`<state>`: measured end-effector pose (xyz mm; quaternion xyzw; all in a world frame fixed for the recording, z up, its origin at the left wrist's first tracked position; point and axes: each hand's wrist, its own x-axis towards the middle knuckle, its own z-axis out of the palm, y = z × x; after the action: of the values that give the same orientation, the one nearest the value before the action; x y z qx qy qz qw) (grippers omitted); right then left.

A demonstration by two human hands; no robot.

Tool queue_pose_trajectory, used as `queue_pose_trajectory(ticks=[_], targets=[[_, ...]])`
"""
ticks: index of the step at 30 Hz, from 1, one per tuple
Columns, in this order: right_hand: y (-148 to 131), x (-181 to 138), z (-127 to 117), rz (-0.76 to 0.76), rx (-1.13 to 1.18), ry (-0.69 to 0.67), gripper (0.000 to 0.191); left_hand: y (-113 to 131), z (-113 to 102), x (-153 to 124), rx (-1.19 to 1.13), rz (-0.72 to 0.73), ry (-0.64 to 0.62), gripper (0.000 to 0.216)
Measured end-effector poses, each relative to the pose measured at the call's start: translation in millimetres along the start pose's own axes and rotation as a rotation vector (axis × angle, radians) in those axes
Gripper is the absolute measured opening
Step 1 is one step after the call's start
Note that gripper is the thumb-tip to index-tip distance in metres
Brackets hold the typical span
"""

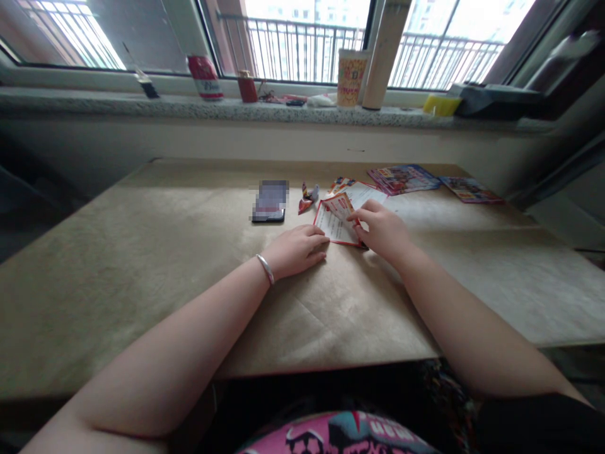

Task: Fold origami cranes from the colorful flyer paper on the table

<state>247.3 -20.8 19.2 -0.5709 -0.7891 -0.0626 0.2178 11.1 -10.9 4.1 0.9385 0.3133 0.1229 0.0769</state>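
Note:
A printed paper sheet (334, 228) with a red border lies in front of me, its upper part folded over so that a flap stands up. The flap's right edge is pinched between the thumb and fingers of my right hand (384, 230). My left hand (297, 250), a silver bangle on its wrist, rests flat with fingers stretched out, the tips at the sheet's lower left corner. Just behind the sheet sits a small folded-paper figure (309, 198) in red, yellow and grey. Another white sheet with a red edge (366, 192) lies partly hidden behind my right hand.
On the beige table (142, 271) lies a phone (270, 200) with a blurred screen. Colourful leaflets (405, 179) overlap at the back right, beside one more leaflet (470, 188). A can (205, 78), a paper cup (350, 77) and a cardboard tube (384, 60) stand on the windowsill.

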Motion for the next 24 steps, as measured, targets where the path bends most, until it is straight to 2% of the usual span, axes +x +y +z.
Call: queue_pose_trajectory(ticks=[10, 12, 16, 20, 24], targets=[[9.6, 0.1, 3.1, 0.002, -0.154, -0.018, 0.026, 2.5, -4.3, 2.0, 0.060, -0.010, -0.032, 0.026], [10.4, -0.1, 4.5, -0.035, -0.137, -0.024, 0.026, 2.6, -4.6, 2.5, 0.050, -0.019, -0.016, 0.025], [10.0, -0.4, 10.6, -0.206, -0.045, -0.076, 0.032, 3.2, -5.7, 3.1, 0.055, -0.057, 0.002, 0.021], [8.0, -0.1, 15.8, -0.322, 0.018, -0.174, 0.037, 3.0, -5.5, 2.1, 0.072, -0.144, 0.024, 0.032], [6.4, 0.4, 14.8, -0.357, 0.098, -0.246, 0.037, -0.3, -2.4, -0.3, 0.088, -0.154, 0.019, 0.058]])
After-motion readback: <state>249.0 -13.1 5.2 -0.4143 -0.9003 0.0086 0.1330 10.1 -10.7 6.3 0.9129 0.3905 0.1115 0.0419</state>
